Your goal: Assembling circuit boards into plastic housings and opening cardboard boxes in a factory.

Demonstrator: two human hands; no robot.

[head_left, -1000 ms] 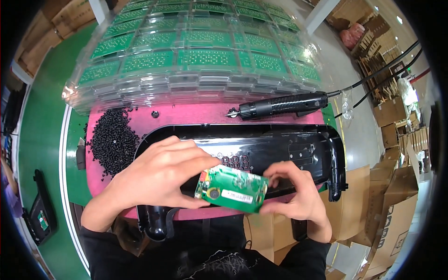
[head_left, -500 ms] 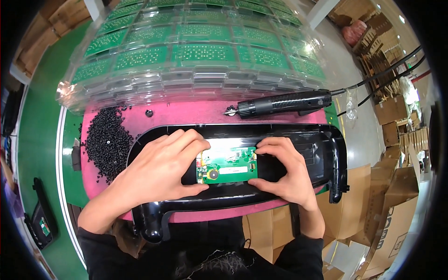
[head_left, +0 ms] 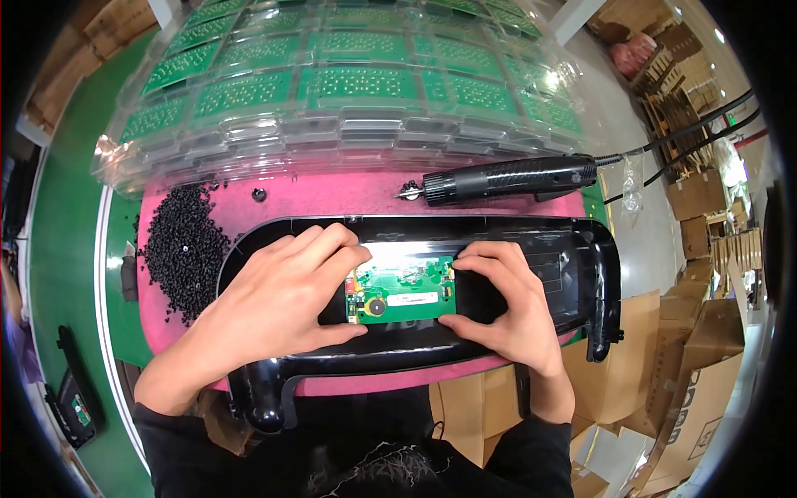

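Between my two hands lies a green circuit board [head_left: 419, 289] with a round black part and a white label strip on it. My left hand [head_left: 303, 286] grips its left end, fingers at the upper corner and thumb at the lower one. At the opposite end my right hand [head_left: 506, 299] pinches the board in the same way. Under the board is a long glossy black plastic housing [head_left: 531, 236], open side up, with a rounded arm at each end. Whether the board touches the housing floor, I cannot tell.
A heap of small black screws [head_left: 184, 249] covers the left of the pink mat [head_left: 332, 195]. A black electric screwdriver [head_left: 506, 180] lies behind the housing, its cable running right. Clear trays [head_left: 349, 83] of green boards are stacked at the back. Cardboard boxes [head_left: 618, 357] stand at the right.
Hands, board and housing keep the same arrangement. The whole view has shifted very slightly, and no grip has visibly changed.
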